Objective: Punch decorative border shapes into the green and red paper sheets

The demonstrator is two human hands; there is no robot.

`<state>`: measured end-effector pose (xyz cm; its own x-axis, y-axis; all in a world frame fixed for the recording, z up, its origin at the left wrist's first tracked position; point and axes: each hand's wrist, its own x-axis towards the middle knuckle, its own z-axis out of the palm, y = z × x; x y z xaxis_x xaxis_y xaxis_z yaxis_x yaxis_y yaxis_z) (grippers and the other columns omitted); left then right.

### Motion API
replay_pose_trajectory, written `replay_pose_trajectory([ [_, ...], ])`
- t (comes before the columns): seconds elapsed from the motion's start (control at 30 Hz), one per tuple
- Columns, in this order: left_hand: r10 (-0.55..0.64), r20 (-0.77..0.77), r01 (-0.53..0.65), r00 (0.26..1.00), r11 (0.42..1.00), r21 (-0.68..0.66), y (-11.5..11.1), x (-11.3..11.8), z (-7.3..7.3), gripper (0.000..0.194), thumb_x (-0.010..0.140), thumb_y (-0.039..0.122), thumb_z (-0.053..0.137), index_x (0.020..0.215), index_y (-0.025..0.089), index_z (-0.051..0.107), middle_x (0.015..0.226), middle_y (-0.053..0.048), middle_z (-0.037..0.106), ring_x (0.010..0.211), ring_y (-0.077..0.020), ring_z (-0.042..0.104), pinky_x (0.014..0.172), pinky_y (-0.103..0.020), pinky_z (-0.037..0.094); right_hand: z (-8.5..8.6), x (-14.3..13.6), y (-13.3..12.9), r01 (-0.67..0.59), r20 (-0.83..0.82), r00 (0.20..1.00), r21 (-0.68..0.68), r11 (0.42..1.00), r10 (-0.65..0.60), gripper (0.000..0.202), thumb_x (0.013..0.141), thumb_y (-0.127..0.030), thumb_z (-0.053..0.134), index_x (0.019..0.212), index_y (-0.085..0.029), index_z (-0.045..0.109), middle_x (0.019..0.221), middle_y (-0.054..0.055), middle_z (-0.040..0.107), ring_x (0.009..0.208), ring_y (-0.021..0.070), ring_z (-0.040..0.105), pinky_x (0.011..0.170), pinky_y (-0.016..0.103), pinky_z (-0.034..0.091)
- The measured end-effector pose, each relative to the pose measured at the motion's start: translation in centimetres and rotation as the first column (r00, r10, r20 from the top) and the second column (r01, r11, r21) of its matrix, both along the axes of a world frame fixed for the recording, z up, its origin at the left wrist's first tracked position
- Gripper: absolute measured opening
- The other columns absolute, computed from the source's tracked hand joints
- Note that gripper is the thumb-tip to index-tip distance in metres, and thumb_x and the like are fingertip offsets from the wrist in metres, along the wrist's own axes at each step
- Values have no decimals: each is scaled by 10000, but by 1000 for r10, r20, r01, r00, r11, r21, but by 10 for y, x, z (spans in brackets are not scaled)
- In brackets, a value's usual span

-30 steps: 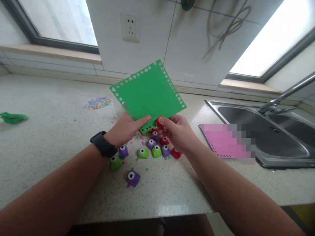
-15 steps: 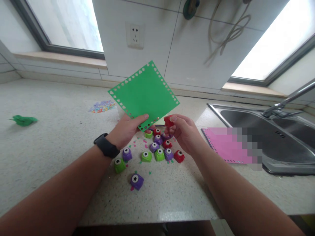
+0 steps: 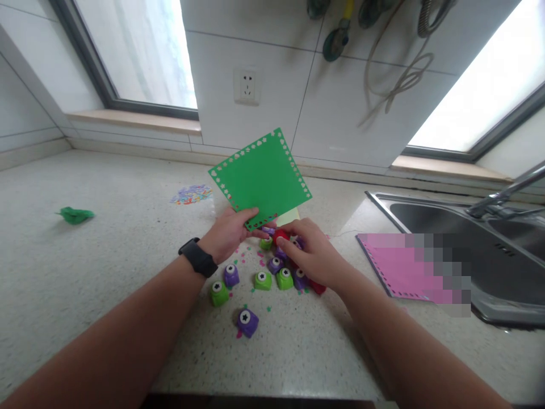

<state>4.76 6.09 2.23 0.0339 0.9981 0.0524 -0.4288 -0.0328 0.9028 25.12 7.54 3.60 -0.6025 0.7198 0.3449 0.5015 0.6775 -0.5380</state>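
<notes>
The speckled counter [image 3: 128, 182] takes up most of what I can see, running along below a white tiled wall [image 3: 255, 51], with a window [image 3: 136, 51] at the left and another [image 3: 472, 85] at the right. Over on the right is the steel sink [image 3: 430, 199] with its faucet [image 3: 502, 196]. Beside it on the counter lies a pink sheet [image 3: 392, 264] with a punched edge; blurry squares hide part of it and of the sink.

The green sheet [image 3: 264, 179] is up over the middle of the counter, tilted, one corner pointing up, rows of little cut-outs along its edges. The left hand [image 3: 225, 234], black band [image 3: 198, 257] on the wrist, pinches its lower corner, thumb on top. The right hand [image 3: 313, 250] has its thumb and fingers closed on a red punch [image 3: 280, 235], just below the sheet's lower edge. Behind them a pale yellow piece [image 3: 288, 216] shows in part.

Below the hands sit the other small punches, green, purple and red, with white discs. A purple one [image 3: 248, 323] lies nearest the front edge; a green one [image 3: 219, 293] and another purple one [image 3: 231, 275] are together on the left. A crumpled green scrap [image 3: 75, 215] lies well off to the left. Last come the tiny bits: a multicoloured patch [image 3: 192, 194] behind the left hand, and pink and green cut-outs [image 3: 268, 309] scattered around the punches.
</notes>
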Motion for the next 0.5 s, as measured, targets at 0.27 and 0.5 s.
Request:
replay_pose_trajectory([
  [0.27,41,92,-41,995,999,4,4,-3,0,196,884,193,623,1055,135,699,1084,-128,778,821,-213,757,626,-282,558,1,-7,-7,-86,84,993,100,991,77,244,973,-357,615,1175,-233,676,1135,75,743,1042,278,601,933,443,374],
  [0.5,38,173,-36,984,999,-17,4,-4,1,156,872,166,649,1015,126,693,1002,-110,790,764,-202,748,659,-295,540,6,-19,-17,-174,220,964,101,980,149,216,999,-377,577,1096,-242,714,1051,73,747,1057,287,578,925,455,339],
])
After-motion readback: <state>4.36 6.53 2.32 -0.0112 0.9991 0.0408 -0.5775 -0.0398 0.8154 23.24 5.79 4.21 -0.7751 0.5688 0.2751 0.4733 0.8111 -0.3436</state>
